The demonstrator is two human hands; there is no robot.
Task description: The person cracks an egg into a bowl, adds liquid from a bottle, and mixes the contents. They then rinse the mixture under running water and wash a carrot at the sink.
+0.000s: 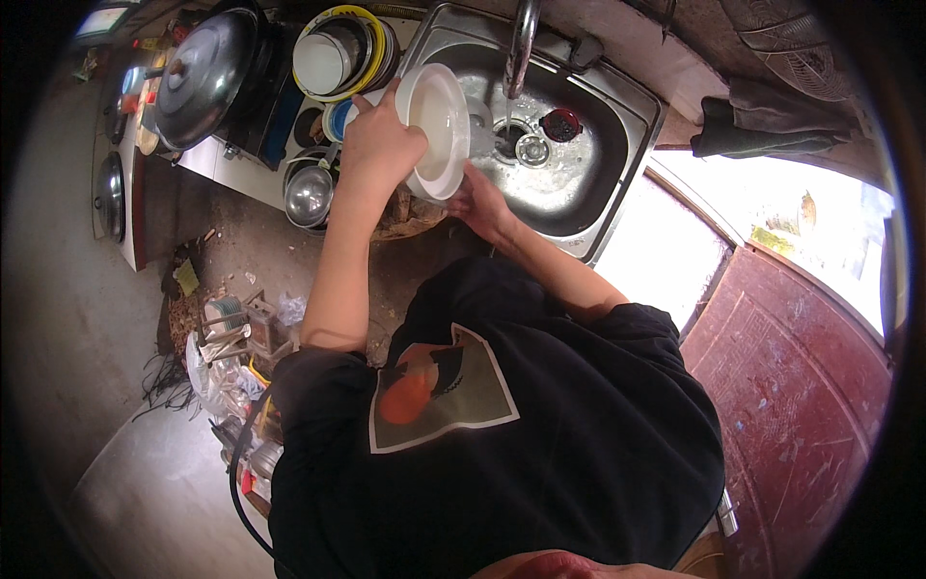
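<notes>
**At the sink, two hands hold up one white bowl**

The white bowl is tipped on its side over the near left edge of the sink, just left of the tap. It looks like the washing or rinsing part of the job. Water seems to run down from the tap, but the bowl is not under it.

The left hand grips the bowl's left side, with its thumb bent in near the rim and its fingers spread behind. The right hand is curled around the bottom edge, near the sink's front. Some of its fingers are hidden, so I cannot tell how tight they are.

The next move, I think, calls for both hands to keep a good grip. A smooth bowl could be slippery if it is wet.

The bowl is round and deep, with a wide, flat rim. Its inside looks creamy white, a bit shaded on the left. I see no big bits of food in it, but small marks would be too hard to spot.
</notes>
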